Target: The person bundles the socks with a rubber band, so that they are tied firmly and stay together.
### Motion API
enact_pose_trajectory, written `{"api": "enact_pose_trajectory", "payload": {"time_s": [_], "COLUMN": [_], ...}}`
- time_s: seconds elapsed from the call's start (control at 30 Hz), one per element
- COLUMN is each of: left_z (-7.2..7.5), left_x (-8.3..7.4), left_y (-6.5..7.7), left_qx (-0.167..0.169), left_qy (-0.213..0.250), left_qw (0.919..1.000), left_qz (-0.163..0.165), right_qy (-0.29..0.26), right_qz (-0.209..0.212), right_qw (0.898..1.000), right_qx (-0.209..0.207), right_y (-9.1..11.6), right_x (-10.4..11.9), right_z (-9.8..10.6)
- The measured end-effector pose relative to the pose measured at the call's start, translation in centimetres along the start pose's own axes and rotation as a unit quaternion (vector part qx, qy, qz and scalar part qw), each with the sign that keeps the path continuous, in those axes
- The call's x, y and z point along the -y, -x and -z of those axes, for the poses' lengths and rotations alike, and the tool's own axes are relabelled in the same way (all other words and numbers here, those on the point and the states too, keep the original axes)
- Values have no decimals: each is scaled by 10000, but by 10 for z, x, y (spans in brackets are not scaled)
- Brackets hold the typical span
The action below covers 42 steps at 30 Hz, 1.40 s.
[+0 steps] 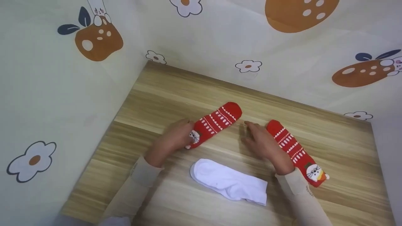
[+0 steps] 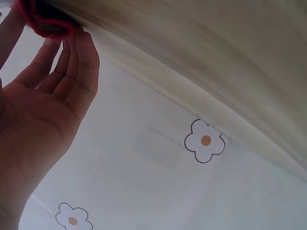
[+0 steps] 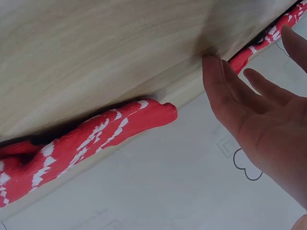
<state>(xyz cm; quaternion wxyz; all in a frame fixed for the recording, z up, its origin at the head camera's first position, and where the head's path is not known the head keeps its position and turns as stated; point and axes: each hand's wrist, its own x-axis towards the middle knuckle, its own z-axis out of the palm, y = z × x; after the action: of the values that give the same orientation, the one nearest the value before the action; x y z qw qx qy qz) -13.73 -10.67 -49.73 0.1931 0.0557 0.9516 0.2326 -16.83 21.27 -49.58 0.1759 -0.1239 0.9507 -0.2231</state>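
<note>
A red sock (image 1: 216,124) with white patterns and an animal face lies slanted on the wooden table. My left hand (image 1: 177,135) pinches its cuff, and in the left wrist view the thumb and fingers are on either side of the red cuff (image 2: 50,26). Between this sock and a second, matching red sock (image 1: 292,147) is my right hand (image 1: 262,142), fingers extended and holding nothing. Its fingertips are close to the tabletop in the right wrist view; whether they touch it I cannot tell. White socks (image 1: 229,180), apparently stacked, lie nearer me.
The wooden table (image 1: 163,84) meets pale walls (image 1: 201,40) printed with flowers and orange fruit at its back and sides. Both forearms, in light sleeves, reach in from the front, one on each side of the white socks.
</note>
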Motion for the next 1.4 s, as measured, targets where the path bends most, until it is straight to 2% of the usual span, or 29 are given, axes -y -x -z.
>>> {"api": "enact_pose_trajectory", "payload": {"time_s": [0.3, 0.5, 0.63, 0.87, 1.03, 1.13, 1.2, 1.4], "left_z": [-14, -14, -13, -13, -16, -18, -19, -18], "left_x": [-9, -15, -18, -21, -20, -21, -21, -23], "left_y": [1, 7, 8, 5, 6, 7, 8, 8], "left_qx": [-163, 194, 438, 721, 948, 1036, 1104, 1191], "left_qy": [148, 559, 724, 689, 597, 513, 529, 490], "left_qw": [9997, 9982, 9963, 9900, 9839, 9829, 9833, 9838], "left_qz": [-47, -11, -164, -1000, -1395, -1434, -1345, -1244], "right_qy": [118, 279, 431, 559, 596, 714, 778, 807], "right_qz": [-28, 24, 80, 658, 837, 890, 899, 740], "right_qw": [9999, 9995, 9989, 9962, 9946, 9934, 9928, 9939], "right_qx": [50, 166, 156, -129, -112, -122, -141, -101], "right_y": [-2, 0, 3, 8, 11, 13, 13, 12], "right_x": [0, 4, 6, 12, 21, 29, 33, 40], "right_z": [-1, -3, -4, -13, -23, -28, -30, -35]}}
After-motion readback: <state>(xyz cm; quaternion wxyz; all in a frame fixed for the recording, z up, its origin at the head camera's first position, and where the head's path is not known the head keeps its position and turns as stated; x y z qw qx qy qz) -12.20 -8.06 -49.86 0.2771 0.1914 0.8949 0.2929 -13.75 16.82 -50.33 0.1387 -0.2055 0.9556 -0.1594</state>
